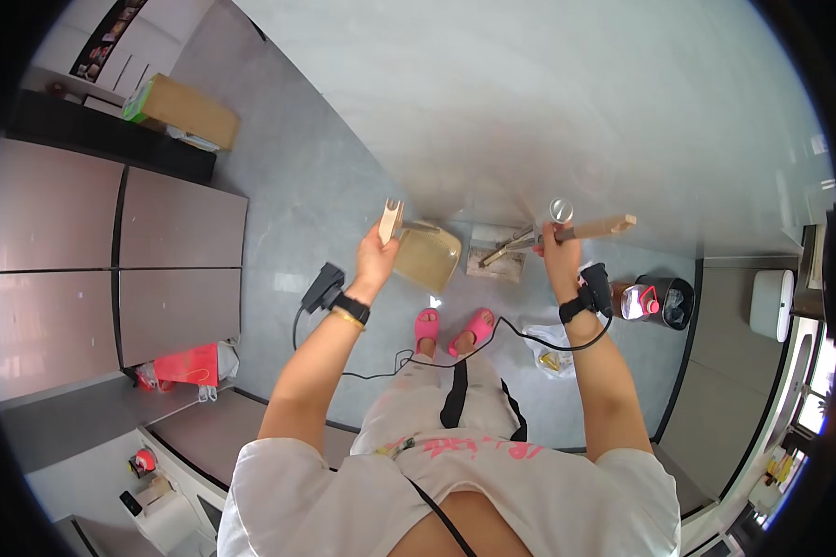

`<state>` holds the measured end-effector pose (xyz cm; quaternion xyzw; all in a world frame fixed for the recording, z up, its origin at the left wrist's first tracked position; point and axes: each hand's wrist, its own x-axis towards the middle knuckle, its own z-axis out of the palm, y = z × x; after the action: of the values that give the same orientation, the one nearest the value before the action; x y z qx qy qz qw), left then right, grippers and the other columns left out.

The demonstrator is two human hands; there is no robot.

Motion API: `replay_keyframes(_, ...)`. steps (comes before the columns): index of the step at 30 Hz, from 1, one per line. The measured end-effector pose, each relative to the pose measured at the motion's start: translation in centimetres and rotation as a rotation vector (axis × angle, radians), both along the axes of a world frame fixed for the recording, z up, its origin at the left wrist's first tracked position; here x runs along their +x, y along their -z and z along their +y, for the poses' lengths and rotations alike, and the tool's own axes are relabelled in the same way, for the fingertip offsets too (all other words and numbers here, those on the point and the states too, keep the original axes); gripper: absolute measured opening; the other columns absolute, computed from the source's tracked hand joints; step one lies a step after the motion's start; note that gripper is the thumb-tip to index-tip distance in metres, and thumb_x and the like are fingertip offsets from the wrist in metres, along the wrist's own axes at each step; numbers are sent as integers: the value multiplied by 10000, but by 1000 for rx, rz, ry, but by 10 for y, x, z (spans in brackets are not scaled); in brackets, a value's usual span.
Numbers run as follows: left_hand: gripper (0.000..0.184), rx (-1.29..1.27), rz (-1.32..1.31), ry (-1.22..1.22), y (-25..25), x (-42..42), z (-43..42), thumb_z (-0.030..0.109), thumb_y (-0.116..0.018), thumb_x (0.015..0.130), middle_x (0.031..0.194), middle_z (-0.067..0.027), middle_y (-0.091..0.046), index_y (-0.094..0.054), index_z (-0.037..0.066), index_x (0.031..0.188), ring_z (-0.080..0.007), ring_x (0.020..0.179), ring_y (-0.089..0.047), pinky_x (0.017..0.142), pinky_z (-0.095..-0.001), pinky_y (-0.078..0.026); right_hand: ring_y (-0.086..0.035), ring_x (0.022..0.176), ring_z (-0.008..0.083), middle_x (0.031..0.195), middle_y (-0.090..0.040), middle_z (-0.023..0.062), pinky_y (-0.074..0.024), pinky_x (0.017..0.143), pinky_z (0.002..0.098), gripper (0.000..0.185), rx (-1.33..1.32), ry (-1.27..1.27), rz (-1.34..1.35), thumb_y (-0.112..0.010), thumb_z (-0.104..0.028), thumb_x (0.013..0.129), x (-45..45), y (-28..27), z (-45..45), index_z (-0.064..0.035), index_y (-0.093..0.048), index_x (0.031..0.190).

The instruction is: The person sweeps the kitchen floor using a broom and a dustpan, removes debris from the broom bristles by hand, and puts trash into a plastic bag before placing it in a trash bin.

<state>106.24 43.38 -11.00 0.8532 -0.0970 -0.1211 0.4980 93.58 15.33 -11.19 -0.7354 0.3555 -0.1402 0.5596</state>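
My left hand (377, 258) is closed round the upright beige handle of a long-handled dustpan (427, 258), whose yellowish pan is low down in front of my feet. My right hand (561, 262) grips a beige-handled broom (604, 226). Its thin poles run down to a pale, rectangular head (495, 264) beside the pan; the bristles are hard to make out. Just above my right fingers shows a round, shiny disc (561, 211), and I cannot tell what it belongs to.
A pale wall (567, 111) rises close in front. Right of my pink slippers (426, 323) lie a white plastic bag (552, 353), a large bottle with a pink top (636, 302) and a black bin (675, 302). Cupboards (181, 223) line the left; a cardboard box (190, 111) stands farther back.
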Motion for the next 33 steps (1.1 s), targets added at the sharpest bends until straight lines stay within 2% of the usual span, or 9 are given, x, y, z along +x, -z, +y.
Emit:
replay_keyframes(4,350,20,-338,13,38,8,-28,82,-462,727,536,8,-457,-497,95,1075,-66,417,-408,396,-222,-348,-547,452,123,554,-532,54,-412,419,234,271,-4,30,11,-519,-234,788,2,-1,3,-2,-508,929)
replay_keyframes(6,384,34,90,-67,37,9,-42,76,-477,696,826,-158,-571,-467,54,1079,-322,775,-539,711,-336,-425,-552,462,131,559,-539,61,-417,427,239,264,-10,39,15,-523,-226,785,-1,4,6,-2,-511,924)
replay_keyframes(8,380,69,67,-115,84,18,-41,78,-477,695,811,-151,-574,-463,46,1074,-327,771,-538,703,-343,-425,-567,520,152,606,-558,87,-433,462,258,269,-16,18,-14,-532,-202,776,-5,24,5,0,-496,948)
replay_keyframes(12,268,-38,82,-143,134,24,-45,97,-450,741,547,-8,-425,-415,71,1006,-103,417,-411,364,-240,-347,-564,690,247,902,-528,178,-449,597,324,413,-136,146,48,-555,-168,737,-31,13,29,3,-392,1075)
replay_keyframes(16,267,-170,330,-133,107,4,-45,77,-420,746,533,1,-384,-405,78,1012,-65,394,-354,355,-205,-330,-533,768,309,1019,-444,214,-431,671,354,451,-163,181,277,-559,-176,719,-116,64,86,6,-381,1091)
replay_keyframes(21,426,-198,504,-65,86,-4,-50,119,-482,786,760,-35,-448,-262,103,1150,-93,571,-430,475,-230,-401,-449,945,351,1054,-423,221,-385,799,376,419,-65,159,540,-536,-148,702,-247,92,173,13,-411,1068)
replay_keyframes(27,532,-59,495,16,88,4,-53,153,-519,782,881,-49,-451,-200,117,1207,-122,686,-464,570,-256,-420,-468,913,368,1022,-449,235,-403,786,384,370,96,390,787,-550,-153,682,-334,92,227,6,-477,1009)
replay_keyframes(32,616,-157,617,-27,102,7,-44,308,-508,777,1036,-84,-420,-153,118,1243,-184,803,-475,679,-320,-404,-527,431,240,796,-522,217,-462,538,338,315,56,532,836,-517,-164,705,-394,126,269,37,-487,946)
replay_keyframes(33,633,-158,617,-77,100,2,-41,366,-482,782,1082,-92,-400,-139,121,1254,-204,843,-466,711,-339,-394,-537,455,253,788,-525,214,-463,551,338,316,102,561,886,-517,-164,701,-399,127,274,41,-492,940)
